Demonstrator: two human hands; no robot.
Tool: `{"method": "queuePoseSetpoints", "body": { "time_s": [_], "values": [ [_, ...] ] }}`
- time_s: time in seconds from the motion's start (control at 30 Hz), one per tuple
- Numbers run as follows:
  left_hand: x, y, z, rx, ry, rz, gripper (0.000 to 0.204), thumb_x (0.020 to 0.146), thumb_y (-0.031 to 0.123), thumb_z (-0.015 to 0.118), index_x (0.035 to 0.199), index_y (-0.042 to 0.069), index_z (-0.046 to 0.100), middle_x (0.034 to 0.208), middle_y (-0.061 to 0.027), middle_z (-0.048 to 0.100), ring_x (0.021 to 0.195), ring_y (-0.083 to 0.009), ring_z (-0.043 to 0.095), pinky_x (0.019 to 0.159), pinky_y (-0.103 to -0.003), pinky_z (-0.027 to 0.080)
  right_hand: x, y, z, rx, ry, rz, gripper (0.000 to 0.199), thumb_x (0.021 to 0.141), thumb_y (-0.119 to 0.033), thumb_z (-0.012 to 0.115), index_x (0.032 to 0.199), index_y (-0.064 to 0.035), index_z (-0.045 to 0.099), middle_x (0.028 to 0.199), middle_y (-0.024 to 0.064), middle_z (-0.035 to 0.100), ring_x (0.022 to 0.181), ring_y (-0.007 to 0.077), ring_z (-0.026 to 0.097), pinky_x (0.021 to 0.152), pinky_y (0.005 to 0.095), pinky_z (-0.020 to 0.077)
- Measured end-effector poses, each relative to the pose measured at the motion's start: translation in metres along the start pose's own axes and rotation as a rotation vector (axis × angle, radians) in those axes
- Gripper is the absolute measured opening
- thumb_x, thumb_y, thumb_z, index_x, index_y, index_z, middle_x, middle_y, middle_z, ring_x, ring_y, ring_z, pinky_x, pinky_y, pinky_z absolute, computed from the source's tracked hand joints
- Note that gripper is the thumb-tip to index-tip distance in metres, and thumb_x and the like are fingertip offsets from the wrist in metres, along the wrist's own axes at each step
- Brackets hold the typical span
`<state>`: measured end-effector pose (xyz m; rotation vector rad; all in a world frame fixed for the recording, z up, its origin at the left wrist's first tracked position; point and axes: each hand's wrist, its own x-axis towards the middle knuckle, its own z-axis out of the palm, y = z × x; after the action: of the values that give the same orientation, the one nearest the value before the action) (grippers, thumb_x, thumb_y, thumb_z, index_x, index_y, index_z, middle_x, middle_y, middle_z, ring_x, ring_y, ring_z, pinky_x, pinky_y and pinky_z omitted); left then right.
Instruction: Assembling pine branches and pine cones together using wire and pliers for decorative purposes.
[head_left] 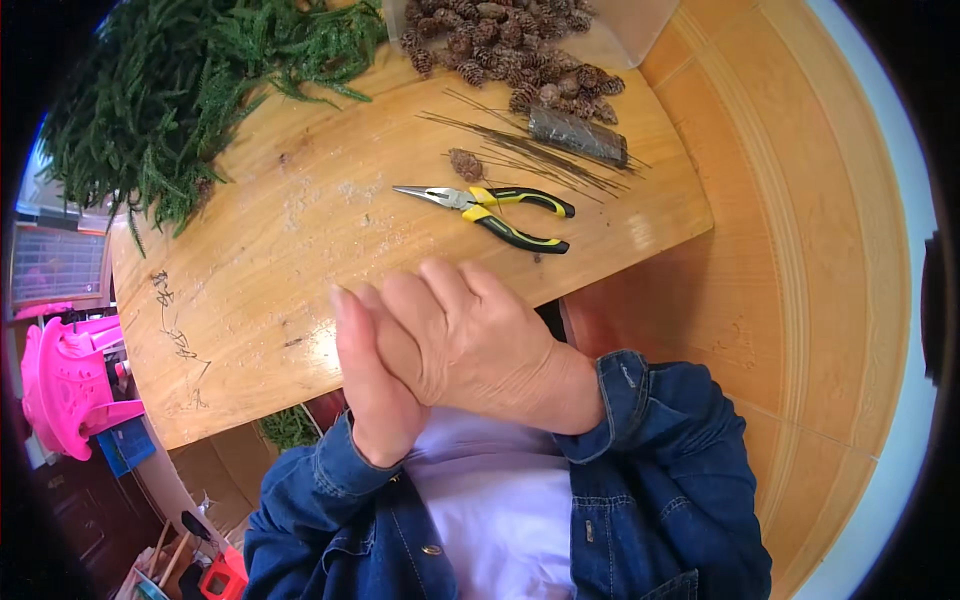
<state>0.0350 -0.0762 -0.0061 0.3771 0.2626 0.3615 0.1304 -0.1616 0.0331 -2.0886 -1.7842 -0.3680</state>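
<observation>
Above the table's near edge my two hands are clasped together in front of my chest. My right hand (475,345) is closed over my left hand (375,385), its knuckles facing up. The left thumb points upward along the side of the right hand, while the other left fingers are mostly hidden. Whether anything sits between the palms cannot be seen. Just beyond them lie long-nose pliers (470,200) with black and yellow handles, jaws slightly apart and pointing left. A single pine cone (466,165) rests behind the pliers.
Thin dark wires (540,150) lie at the table's right, beside a dark wrapped bundle (577,137). Pine cones (500,45) spill from a clear container (640,25) at the back. Green artificial fir branches (170,100) cover the far left of the wooden table (250,330). A pink stool (70,385) stands left.
</observation>
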Motion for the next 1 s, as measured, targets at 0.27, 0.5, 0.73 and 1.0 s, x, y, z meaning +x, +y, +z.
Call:
{"method": "queuePoseSetpoints", "body": {
  "time_s": [0.27,0.5,0.73,1.0],
  "values": [
    [-0.010,0.009,0.027,1.348,-0.378,0.049,0.043,0.098,0.042,0.041,0.098,0.005,0.062,0.088,-0.0146,0.064,0.082,-0.0253,0.061,0.074,-0.033,0.048,-0.009,0.028,-0.029,0.798,-0.456,0.176,0.018,0.075,-0.016,0.059,0.080,-0.0011,0.049,0.076,0.0166,0.052,0.068,0.0351,0.059,0.053,0.0401,0.0461],
    [0.007,0.027,0.046,1.812,-0.757,0.417,0.032,0.091,0.034,0.057,0.089,0.003,0.064,0.076,-0.0111,0.063,0.062,-0.0303,0.060,0.055,-0.037,0.048,0.006,0.054,-0.032,0.951,-0.501,-0.065,0.019,0.077,-0.013,0.059,0.086,0.0015,0.050,0.082,0.0193,0.058,0.072,0.0370,0.060,0.056,0.0398,0.0479],
    [0.021,0.064,0.060,1.840,-0.548,0.274,0.018,0.085,0.019,0.066,0.081,0.002,0.060,0.066,-0.0103,0.055,0.051,-0.0272,0.056,0.048,-0.036,0.044,0.019,0.119,-0.041,0.930,-0.504,-0.065,0.035,0.078,-0.011,0.062,0.112,-0.0019,0.056,0.095,0.0150,0.062,0.081,0.0343,0.061,0.061,0.0381,0.0491],
    [0.058,0.091,0.058,1.866,-0.245,0.005,0.026,0.086,0.015,0.065,0.070,0.000,0.052,0.062,-0.0105,0.048,0.047,-0.0231,0.045,0.046,-0.033,0.036,0.037,0.166,0.002,0.239,-0.440,-0.142,0.038,0.081,-0.005,0.055,0.118,-0.0119,0.060,0.089,0.0108,0.055,0.078,0.0302,0.058,0.064,0.0356,0.0456]
  ]
}}
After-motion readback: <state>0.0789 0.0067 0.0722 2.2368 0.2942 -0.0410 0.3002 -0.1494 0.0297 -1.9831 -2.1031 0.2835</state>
